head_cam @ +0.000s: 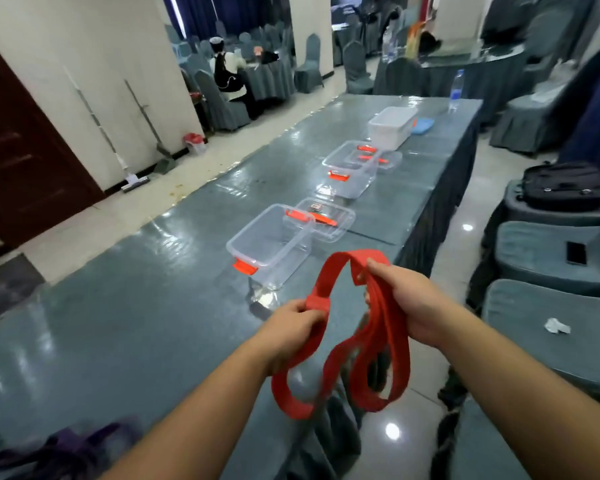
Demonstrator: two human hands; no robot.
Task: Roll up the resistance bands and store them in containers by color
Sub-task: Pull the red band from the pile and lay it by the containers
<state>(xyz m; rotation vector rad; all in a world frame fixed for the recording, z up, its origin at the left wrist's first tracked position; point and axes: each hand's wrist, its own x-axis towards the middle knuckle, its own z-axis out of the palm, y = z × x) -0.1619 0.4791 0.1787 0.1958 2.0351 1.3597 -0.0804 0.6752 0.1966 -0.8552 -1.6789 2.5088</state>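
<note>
Left hand (pixel 293 327) pinching small rolled end of red band (pixel 378 348), right hand (pixel 407 303) fingers curled round its bunched loops, purple bands (pixel 66 452) blurred, cut off at bottom edge

My one view comes from a head-worn wide-angle camera, looking forward and down along a long table (pixel 153 323), with both hands close below the lens.

band (pixel 329 271): matt red rubber | containers (pixel 269 242): clear glossy plastic | table (pixel 153 306): glossy wrinkled film over cloth
</note>
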